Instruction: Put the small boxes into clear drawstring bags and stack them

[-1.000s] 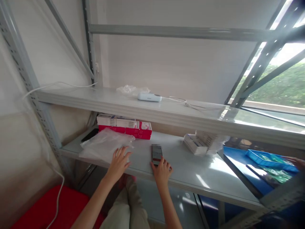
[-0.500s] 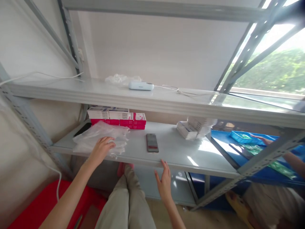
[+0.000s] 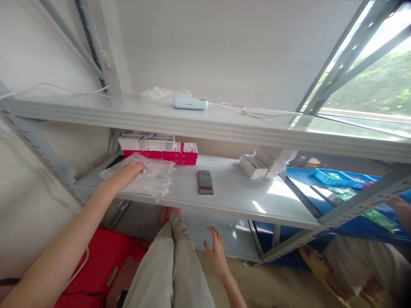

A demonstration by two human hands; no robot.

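Observation:
My left hand (image 3: 123,174) lies on a heap of clear plastic bags (image 3: 150,177) at the left of the lower grey shelf (image 3: 244,201); its fingers curl into the plastic. My right hand (image 3: 215,252) hangs below the shelf's front edge beside my knee, fingers spread and holding nothing. A phone (image 3: 205,182) lies flat on the shelf between the two hands. Red and white boxes (image 3: 160,150) are stacked behind the bags.
The upper shelf (image 3: 205,124) carries a white device (image 3: 190,103), its cable and crumpled plastic. White packets (image 3: 263,162) sit at the lower shelf's right. Another person's hand (image 3: 400,201) is by a blue table with a blue tray (image 3: 337,176). A red bin (image 3: 102,261) stands below left.
My right hand left the phone on the shelf and dropped below the shelf edge. My left hand slid left onto the plastic bags. The view shifted back and down.

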